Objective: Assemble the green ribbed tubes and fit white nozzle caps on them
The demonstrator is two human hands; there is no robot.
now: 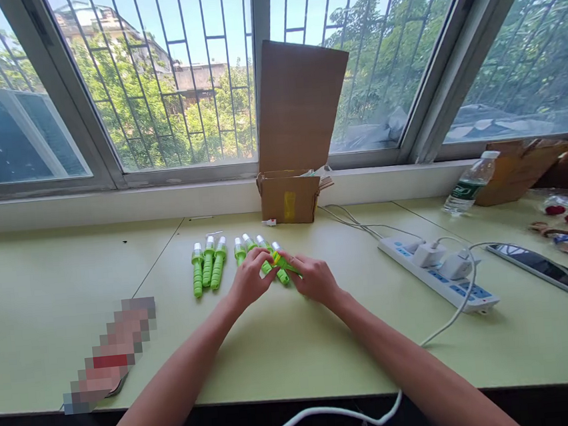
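My left hand and my right hand are close together over the table, fingers closed on a green ribbed stick with a yellow part. The fingers hide much of it. Just behind and under my hands, several similar green sticks with clear-and-white ends lie side by side, one green stick showing near my left fingers. Left of them is a group of three: a left stick, a middle stick and a right stick.
An open cardboard box stands by the window, a small white piece before it. To the right are a power strip with chargers and cables, a phone and a water bottle. A pixelated object lies at left.
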